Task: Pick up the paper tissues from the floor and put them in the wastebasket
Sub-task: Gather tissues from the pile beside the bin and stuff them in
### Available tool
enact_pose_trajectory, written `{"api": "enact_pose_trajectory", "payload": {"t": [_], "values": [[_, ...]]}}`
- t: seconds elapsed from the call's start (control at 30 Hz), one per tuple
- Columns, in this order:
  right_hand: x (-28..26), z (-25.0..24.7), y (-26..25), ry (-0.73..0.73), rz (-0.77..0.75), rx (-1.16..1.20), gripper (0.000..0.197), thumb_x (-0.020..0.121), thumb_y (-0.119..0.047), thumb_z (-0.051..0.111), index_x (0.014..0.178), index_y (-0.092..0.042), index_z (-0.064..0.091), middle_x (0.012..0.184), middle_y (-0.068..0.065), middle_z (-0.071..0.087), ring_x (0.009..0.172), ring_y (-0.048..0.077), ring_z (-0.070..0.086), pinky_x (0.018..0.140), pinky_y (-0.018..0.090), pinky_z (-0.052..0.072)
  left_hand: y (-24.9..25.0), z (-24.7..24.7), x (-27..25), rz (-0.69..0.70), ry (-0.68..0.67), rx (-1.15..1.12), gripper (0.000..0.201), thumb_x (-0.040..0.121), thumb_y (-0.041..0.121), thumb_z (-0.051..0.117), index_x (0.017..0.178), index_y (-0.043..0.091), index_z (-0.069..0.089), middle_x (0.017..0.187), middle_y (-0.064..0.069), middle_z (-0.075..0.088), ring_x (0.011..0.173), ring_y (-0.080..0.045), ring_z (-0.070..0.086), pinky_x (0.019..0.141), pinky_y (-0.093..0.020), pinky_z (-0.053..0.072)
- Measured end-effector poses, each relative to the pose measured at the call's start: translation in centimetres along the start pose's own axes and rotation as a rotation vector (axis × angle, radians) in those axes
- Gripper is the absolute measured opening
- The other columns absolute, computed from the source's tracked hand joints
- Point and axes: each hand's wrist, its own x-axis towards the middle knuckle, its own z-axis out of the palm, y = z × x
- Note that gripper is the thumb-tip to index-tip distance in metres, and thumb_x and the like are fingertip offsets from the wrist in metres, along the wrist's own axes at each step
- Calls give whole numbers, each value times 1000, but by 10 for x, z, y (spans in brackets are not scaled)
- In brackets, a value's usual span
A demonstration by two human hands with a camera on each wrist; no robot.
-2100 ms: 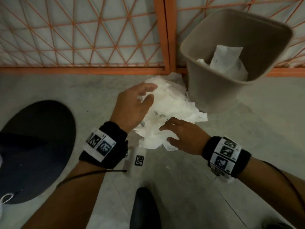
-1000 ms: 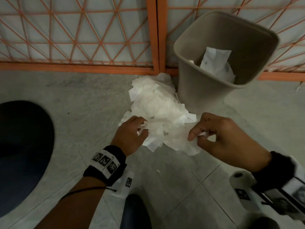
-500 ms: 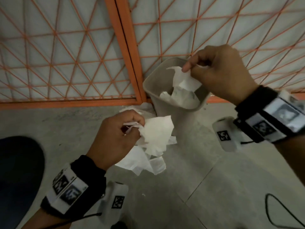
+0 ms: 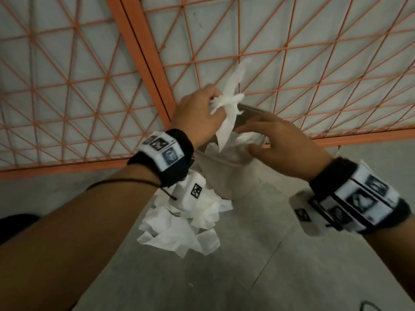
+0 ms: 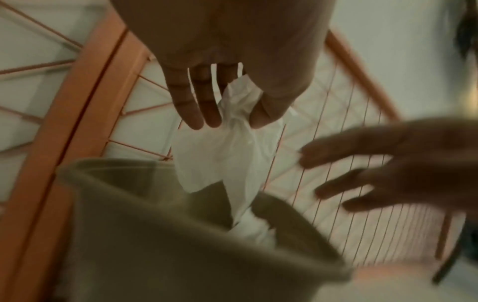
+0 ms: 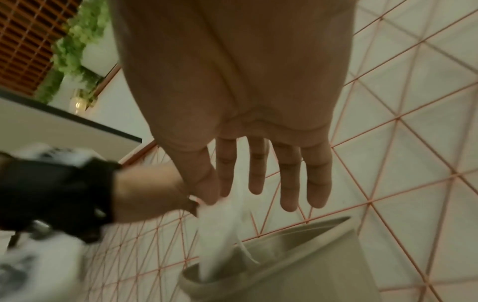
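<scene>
My left hand (image 4: pixel 214 104) pinches a white paper tissue (image 4: pixel 229 102) above the beige wastebasket (image 4: pixel 215 173). The tissue's tail hangs down into the basket's mouth. From the left wrist, thumb and fingers (image 5: pixel 207 110) clamp the tissue (image 5: pixel 227 155) over the basket (image 5: pixel 155 224), which has tissues inside. My right hand (image 4: pixel 249 138) hovers over the rim with straight, spread fingers and holds nothing. The right wrist view shows those fingers (image 6: pixel 287 183) above the basket (image 6: pixel 297 259). A pile of tissues (image 4: pixel 179 230) lies on the floor to the left of the basket.
An orange lattice fence (image 4: pixel 143 52) with white panels stands right behind the basket. The floor (image 4: pixel 224 277) is grey concrete. A dark shape (image 4: pixel 13 223) sits at the left edge, and a black cable (image 4: pixel 368 307) lies at the bottom right.
My left hand has lifted a tissue from the floor pile up over the basket. My right hand has let go of its tissue into the basket and spread its fingers.
</scene>
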Motion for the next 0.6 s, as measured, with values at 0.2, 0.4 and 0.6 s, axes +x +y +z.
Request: {"api": "enact_pose_trajectory", "payload": {"t": [0.2,0.4,0.6], "values": [[-58,27,-20,8,-91,220,18,89,-22,60,103,-28,69,97,-12,64,76,4,62,70,21,52,-15,15,9,-10,-383,294,31,80,38,57,110,34,64,114,8,66,108,-19,60,92,-34,49],[-64,122,-29,-288,-72,319,19,90,-25,56,101,-34,68,96,-12,67,71,8,63,68,35,54,-45,-6,-39,49,-47,-47,33,83,29,60,116,28,63,112,8,66,108,-7,60,99,-32,48],[-55,225,-32,-556,-51,189,27,90,-26,54,112,-39,62,127,-8,54,96,15,61,85,32,52,-144,-7,-131,-312,-72,12,27,87,20,62,114,26,63,115,7,59,94,-1,58,78,-15,48]]}}
